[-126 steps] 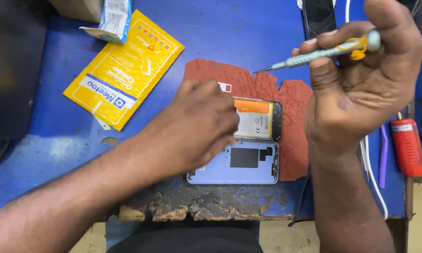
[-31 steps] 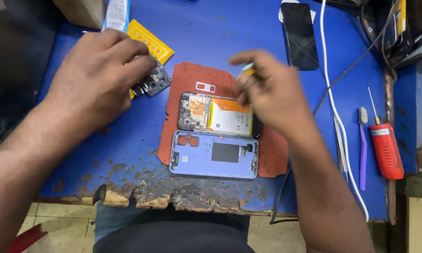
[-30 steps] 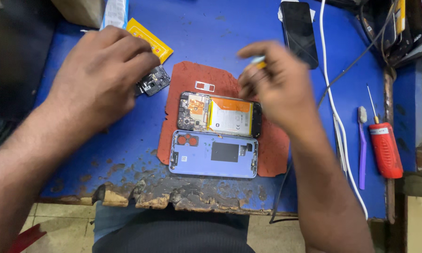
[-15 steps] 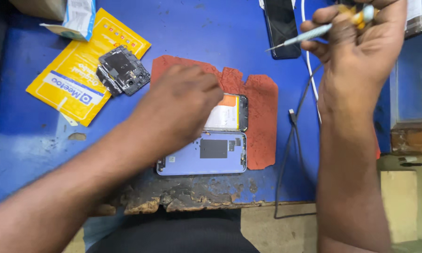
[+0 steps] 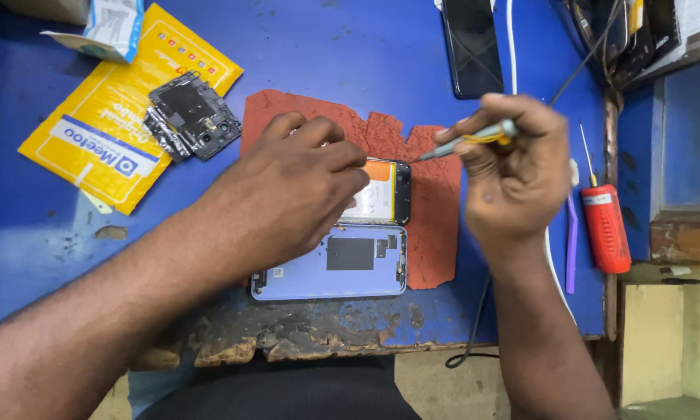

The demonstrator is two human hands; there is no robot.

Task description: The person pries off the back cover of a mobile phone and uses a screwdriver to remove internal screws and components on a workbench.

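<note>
An opened phone (image 5: 387, 193) with an orange and white battery lies on a red mat (image 5: 427, 233). My left hand (image 5: 295, 187) rests on top of it, fingers bent, covering most of its left part. Just below lies the lilac back cover (image 5: 342, 264), inner side up. My right hand (image 5: 513, 167) is shut on a small screwdriver (image 5: 466, 140) with a yellow and grey handle; its tip points left, close to the phone's upper right corner. A black inner cover piece (image 5: 190, 117) lies on a yellow packet (image 5: 93, 148) at the upper left.
A dark phone (image 5: 473, 43) lies face down at the top. A red-handled tool (image 5: 605, 222) and a purple pry tool (image 5: 571, 245) sit at the right with a white cable (image 5: 511, 39). The blue table's front edge (image 5: 303, 338) is chipped. A white box (image 5: 113, 27) sits top left.
My right hand has come down with the screwdriver from the upper right to the phone's corner. My left hand, which set the black piece on the yellow packet, stays on the phone.
</note>
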